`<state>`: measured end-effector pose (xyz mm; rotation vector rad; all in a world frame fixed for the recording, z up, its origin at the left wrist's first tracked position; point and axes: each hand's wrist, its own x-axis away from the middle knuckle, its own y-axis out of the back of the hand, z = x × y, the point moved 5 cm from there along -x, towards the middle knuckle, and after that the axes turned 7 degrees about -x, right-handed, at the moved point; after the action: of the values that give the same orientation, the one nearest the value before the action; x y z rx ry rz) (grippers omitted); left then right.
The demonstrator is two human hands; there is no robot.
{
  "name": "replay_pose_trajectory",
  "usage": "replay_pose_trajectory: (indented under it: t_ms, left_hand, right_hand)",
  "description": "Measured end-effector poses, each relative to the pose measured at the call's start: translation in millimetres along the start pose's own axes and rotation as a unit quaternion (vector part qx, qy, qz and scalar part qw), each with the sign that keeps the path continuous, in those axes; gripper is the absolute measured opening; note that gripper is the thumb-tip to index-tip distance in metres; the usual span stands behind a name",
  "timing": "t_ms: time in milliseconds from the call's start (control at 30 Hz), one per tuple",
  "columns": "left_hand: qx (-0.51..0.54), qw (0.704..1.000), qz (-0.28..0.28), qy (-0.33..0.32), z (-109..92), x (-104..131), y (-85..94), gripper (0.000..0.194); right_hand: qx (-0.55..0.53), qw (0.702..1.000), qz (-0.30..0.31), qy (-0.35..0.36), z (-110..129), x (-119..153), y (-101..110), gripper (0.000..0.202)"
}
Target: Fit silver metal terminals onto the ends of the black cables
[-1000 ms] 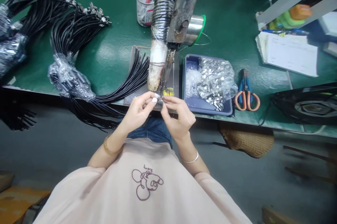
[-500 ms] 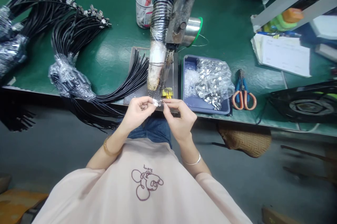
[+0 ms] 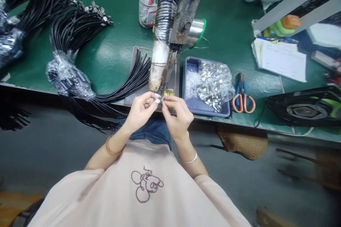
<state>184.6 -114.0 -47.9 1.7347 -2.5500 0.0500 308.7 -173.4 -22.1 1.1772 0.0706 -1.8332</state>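
Observation:
My left hand (image 3: 142, 112) is closed in a pinch, with something white at its thumb and index fingertips. Between the fingertips of both hands is a small shiny metal connector (image 3: 161, 99), too small to make out in detail. My right hand (image 3: 178, 116) pinches at it from the other side, its thumb and index finger together. Both hands are at the front edge of a dark board (image 3: 129, 100), just below the soldering iron tip and a yellow piece (image 3: 168, 92). Black cables (image 3: 130, 84) lie with their ends on the board, left of the nozzle of a taped hose (image 3: 159, 56).
A blue tray (image 3: 198, 109) with a bag of metal connectors (image 3: 214, 81) stands right of the board. Pliers (image 3: 242, 95) lie beside it. Behind the metal bracket (image 3: 188, 12) sits a solder spool (image 3: 195, 33). A wrapped cable bundle (image 3: 69, 76) hangs over the table edge.
My fingertips have moved slightly up and left, nearer the yellow piece, and closer together around the small connector. The whole view has shifted a little.

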Motion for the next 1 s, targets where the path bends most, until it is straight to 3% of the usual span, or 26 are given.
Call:
replay_pose_trajectory:
  t_ms: [567, 667, 767, 867, 933, 1000]
  left_hand:
    - [-0.004, 1.0, 0.015, 0.026, 1.1, 2.1, 1.4, 0.016]
    - [-0.012, 1.0, 0.003, 0.016, -0.1, 5.7, 3.1, 0.015]
    - [-0.031, 0.999, -0.013, -0.019, -2.5, 10.6, 3.0, 0.014]
    - [-0.08, 0.995, -0.03, -0.057, -4.9, 15.7, 1.2, 0.014]
    - [-0.121, 0.988, -0.035, -0.084, -7.1, 18.5, -0.7, 0.013]
    - [-0.159, 0.98, -0.034, -0.112, -9.6, 20.7, -2.6, 0.014]
  right_hand:
    - [0.009, 0.999, 0.004, 0.032, 7.0, 3.4, 5.8, 0.017]
    - [-0.026, 0.999, 0.006, -0.03, 3.4, 2.3, 7.2, 0.015]
    - [-0.105, 0.98, 0.049, -0.16, -6.5, 3.1, 6.6, 0.012]
    - [-0.141, 0.956, 0.021, -0.255, -13.0, 5.5, 16.4, 0.008]
    - [-0.124, 0.952, 0.012, -0.278, -13.6, 6.0, 22.9, 0.011]
    - [-0.085, 0.959, 0.065, -0.262, -10.2, 4.8, 22.0, 0.014]
